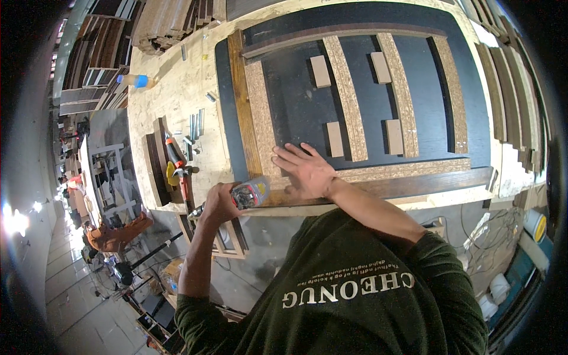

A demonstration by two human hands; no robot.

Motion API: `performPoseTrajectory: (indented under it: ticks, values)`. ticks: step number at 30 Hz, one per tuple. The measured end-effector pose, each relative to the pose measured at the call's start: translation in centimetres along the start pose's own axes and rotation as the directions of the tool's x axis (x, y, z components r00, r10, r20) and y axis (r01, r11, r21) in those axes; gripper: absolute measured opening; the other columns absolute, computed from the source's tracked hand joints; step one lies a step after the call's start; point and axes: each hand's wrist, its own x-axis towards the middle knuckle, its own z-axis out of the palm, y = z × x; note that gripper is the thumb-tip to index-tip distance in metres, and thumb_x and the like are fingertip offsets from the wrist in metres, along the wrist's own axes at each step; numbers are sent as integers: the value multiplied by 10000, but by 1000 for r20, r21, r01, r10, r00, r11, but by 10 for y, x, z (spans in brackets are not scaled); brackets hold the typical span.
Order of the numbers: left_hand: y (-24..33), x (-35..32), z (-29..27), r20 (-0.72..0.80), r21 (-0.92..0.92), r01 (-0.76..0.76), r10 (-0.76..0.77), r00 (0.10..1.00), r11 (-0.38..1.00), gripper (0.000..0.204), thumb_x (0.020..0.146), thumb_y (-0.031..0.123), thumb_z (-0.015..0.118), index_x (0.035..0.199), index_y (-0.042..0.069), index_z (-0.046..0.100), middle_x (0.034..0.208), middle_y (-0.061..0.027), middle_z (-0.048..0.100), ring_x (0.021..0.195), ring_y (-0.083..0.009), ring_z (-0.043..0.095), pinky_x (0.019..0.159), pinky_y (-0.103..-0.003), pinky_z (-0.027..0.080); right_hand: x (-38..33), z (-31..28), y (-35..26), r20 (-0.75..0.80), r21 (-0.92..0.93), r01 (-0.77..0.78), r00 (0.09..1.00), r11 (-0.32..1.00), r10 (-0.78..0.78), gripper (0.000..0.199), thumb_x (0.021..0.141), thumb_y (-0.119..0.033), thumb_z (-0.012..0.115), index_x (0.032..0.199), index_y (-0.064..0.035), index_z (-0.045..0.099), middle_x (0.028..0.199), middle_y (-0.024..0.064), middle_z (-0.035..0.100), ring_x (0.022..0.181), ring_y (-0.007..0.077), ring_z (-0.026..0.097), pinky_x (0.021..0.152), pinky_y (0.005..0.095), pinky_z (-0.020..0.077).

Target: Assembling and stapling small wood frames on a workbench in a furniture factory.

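Head view. Left hand (220, 203) wrapped around a hand-held tool (253, 193), fingers curled closed on its body; tool's clear grey end, marked with red, projecting from the grip toward the right hand (307, 173). Right hand flat, fingers spread and pointing away to the left, palm down over the near left corner of a wooden frame; nothing pinched. Position of the tool relative to the frame: at that same corner, just beside the spread hand; contact between tool end and wood not possible to tell.

Frame laid on a black panel (290, 109), composed of a brown left strip (244, 106), a chipboard left strip (259, 100) along its inner side, a long far strip (349, 32), a brown near strip (438, 183) and a chipboard near strip (408, 171). Between far and near sides, three chipboard crosspieces (343, 97); near two of these, four small blocks (319, 71). Beneath the panel, a pale tabletop (171, 106). To the left on the tabletop, a hammer (183, 179), metal pieces (196, 124), dark wooden strips (155, 168) and a bottle (137, 81) with a blue band.
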Motion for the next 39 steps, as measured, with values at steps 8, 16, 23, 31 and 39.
performPoseTrajectory:
  ticks: [8, 16, 23, 31, 39]
  values:
    - [17, -4, -5, -51, -53, 7, -9, 999, 999, 530, 544, 245, 829, 1007, 39, 673, 823, -158, 683, 774, -335, 658, 733, -389, 523, 1, 2, 0, -88, 64, 19, 996, 998, -13, 738, 719, -335, 660, 1362, -76, 410, 1480, 109, 318, 1371, 287, 290, 1130, 466, 207]
    - [25, 8, -8, 104, -14, 85, -83, 991, 996, 640, 553, 272, 841, 1095, 19, 615, 959, -169, 656, 915, -334, 618, 826, -402, 492, 0, 3, 1, -70, 64, 8, 998, 998, -4, 747, 729, -336, 654, 1378, -76, 391, 1487, 106, 306, 1375, 281, 282, 1136, 461, 194]
    - [34, -5, -18, 30, -78, 69, -67, 997, 995, 503, 557, 160, 824, 1021, 43, 669, 852, -169, 680, 817, -340, 650, 764, -405, 516, 0, 1, 0, -26, 32, 6, 1000, 999, -5, 770, 746, -357, 638, 1407, -83, 353, 1502, 106, 281, 1385, 276, 265, 1147, 456, 166]
    - [4, 8, 5, 45, -81, 28, -24, 999, 996, 616, 537, 332, 837, 1055, 49, 659, 902, -180, 673, 849, -344, 644, 783, -397, 509, 0, -6, -5, -19, 84, -26, 999, 996, 28, 828, 755, -336, 646, 1450, -103, 261, 1505, 99, 278, 1391, 273, 255, 1154, 447, 149]
    - [5, -21, 25, 110, -240, 191, -169, 979, 952, 583, 579, 293, 823, 1090, 72, 649, 909, -174, 671, 871, -349, 638, 780, -411, 509, -1, -3, 0, 4, 48, -3, 1000, 999, 3, 836, 737, -298, 668, 1445, -102, 269, 1520, 85, 254, 1386, 267, 270, 1152, 457, 163]
